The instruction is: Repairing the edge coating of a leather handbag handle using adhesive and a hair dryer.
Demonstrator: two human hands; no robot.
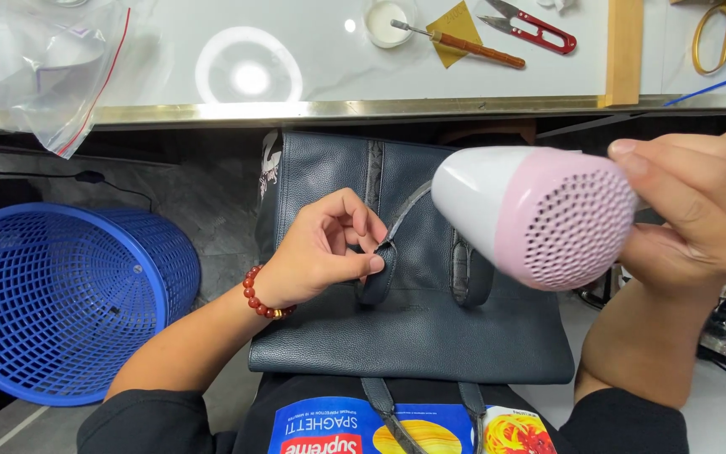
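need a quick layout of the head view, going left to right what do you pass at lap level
blue mesh basket → left hand pinching the strap → dark leather bag → pink and white hair dryer → right hand holding it

Black sleeves at lower left & lower right of frame, red bead bracelet w/ gold bits on left wrist, black shirt w/ blue-red-yellow print at bottom centre.
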